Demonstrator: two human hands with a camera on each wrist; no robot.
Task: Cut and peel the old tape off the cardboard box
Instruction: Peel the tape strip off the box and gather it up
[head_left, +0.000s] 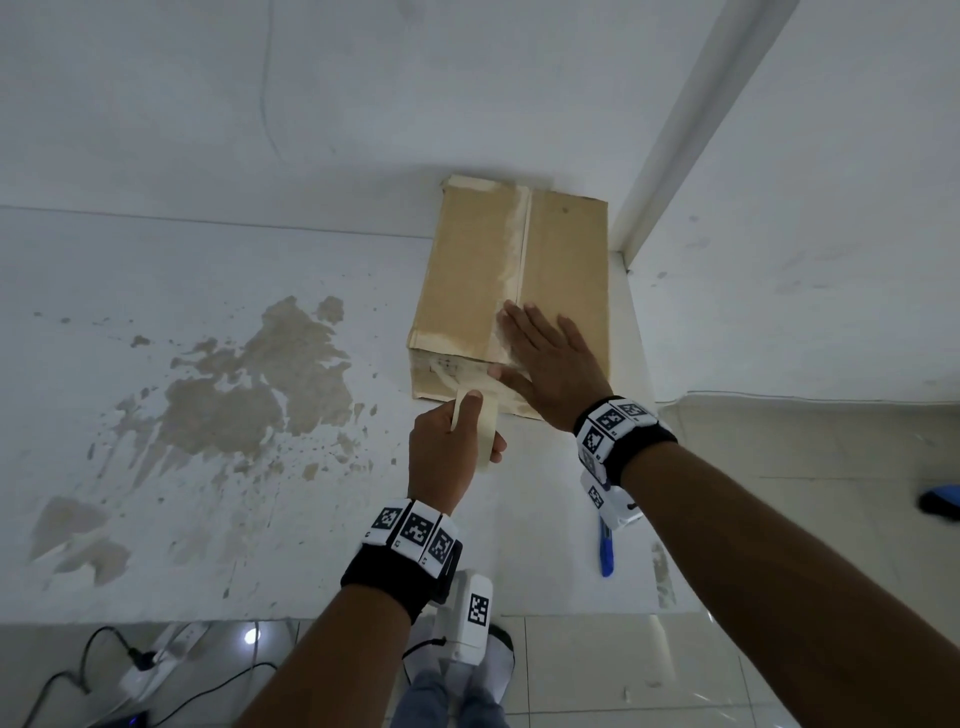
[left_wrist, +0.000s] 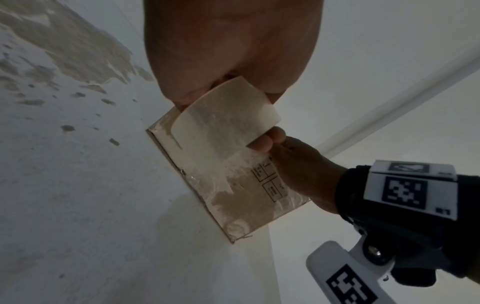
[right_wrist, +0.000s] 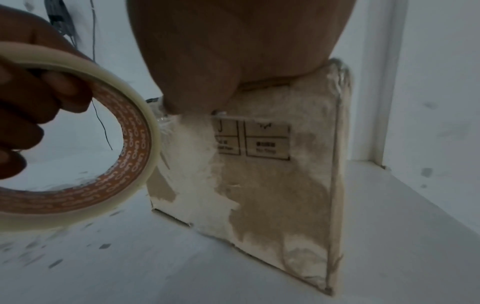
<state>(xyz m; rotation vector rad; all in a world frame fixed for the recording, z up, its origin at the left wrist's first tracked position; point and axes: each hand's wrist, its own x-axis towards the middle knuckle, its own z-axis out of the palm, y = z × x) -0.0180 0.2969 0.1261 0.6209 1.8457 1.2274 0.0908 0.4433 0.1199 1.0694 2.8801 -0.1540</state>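
Head view: cardboard box (head_left: 514, 291) is set on the white table (head_left: 208, 415) against the right wall, near edge pressed by flat, open right hand (head_left: 550, 364); tape roll (head_left: 475, 436) is gripped by left hand (head_left: 441, 452); room is left open leftward. Left wrist: roll is held just before the box's torn front face. Right wrist: palm is laid on the top edge.

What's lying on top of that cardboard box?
The right hand lies flat on the cardboard box, fingers straight, over the old tape along the centre seam. The stretch beneath the palm is hidden.

My right hand (right_wrist: 233, 45) rests on top of the cardboard box (right_wrist: 272, 185), while my left hand (right_wrist: 28, 107) holds a tape roll (right_wrist: 135, 144) just left of the box.
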